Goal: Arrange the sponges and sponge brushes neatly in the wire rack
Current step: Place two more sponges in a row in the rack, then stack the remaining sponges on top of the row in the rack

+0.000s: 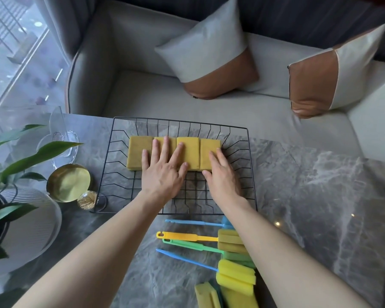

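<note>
A black wire rack [236, 130] sits on the grey marble table. Several yellow sponges [139, 150] lie side by side in a row across its far half. My left hand [162, 170] rests flat on the middle sponges, fingers spread. My right hand [222, 172] lies flat against the rightmost sponge [209, 150], holding nothing. In front of the rack lie several sponge brushes: a yellow-handled one [182, 236], a green-handled one [193, 246] and two blue-handled ones [187, 260]. More loose yellow sponges [206, 295] lie at the bottom edge, partly hidden by my right forearm.
A gold round dish [69, 182] and a small glass ball [87, 200] stand left of the rack. A potted plant [16, 161] and a clear glass stand [60, 138] fill the table's left side. Behind the table is a grey sofa [165, 92] with two cushions [209, 56].
</note>
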Demonstrator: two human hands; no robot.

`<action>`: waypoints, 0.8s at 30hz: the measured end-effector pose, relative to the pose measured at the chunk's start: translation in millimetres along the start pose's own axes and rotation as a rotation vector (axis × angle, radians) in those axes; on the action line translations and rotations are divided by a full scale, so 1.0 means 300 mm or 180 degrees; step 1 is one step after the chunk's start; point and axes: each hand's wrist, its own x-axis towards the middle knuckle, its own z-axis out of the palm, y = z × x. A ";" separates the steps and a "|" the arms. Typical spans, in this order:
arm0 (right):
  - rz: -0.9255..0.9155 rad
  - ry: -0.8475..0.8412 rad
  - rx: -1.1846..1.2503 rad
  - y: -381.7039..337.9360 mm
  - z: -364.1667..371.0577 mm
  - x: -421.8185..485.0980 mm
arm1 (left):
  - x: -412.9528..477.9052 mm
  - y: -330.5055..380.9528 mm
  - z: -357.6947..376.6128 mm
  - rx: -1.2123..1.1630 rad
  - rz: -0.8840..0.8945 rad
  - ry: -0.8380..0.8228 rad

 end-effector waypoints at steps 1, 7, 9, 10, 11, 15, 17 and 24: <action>-0.0021 -0.0029 -0.0048 0.006 0.000 -0.002 | -0.001 0.000 -0.002 0.0024 0.0001 -0.0021; -0.0144 0.0028 -0.0187 0.017 -0.042 -0.050 | -0.016 0.001 -0.065 0.0033 0.0030 -0.0150; -0.0218 0.0221 0.0006 0.018 -0.069 -0.103 | -0.041 -0.006 -0.101 -0.0037 0.0034 -0.0058; -0.0249 0.0336 0.0124 0.020 -0.082 -0.135 | -0.059 -0.014 -0.120 -0.0093 0.0031 0.0000; -0.0269 0.0460 0.0225 0.026 -0.100 -0.178 | -0.087 -0.017 -0.141 -0.0156 0.0045 0.0048; -0.0298 0.0906 0.0403 0.065 -0.133 -0.409 | -0.277 -0.018 -0.210 -0.0440 0.0187 0.0216; -0.0289 0.1143 0.0463 0.093 -0.126 -0.541 | -0.409 -0.009 -0.229 -0.0508 0.0285 0.0277; 0.0196 0.1013 0.0454 0.216 -0.025 -0.959 | -0.858 0.074 -0.182 -0.0958 0.0402 -0.0225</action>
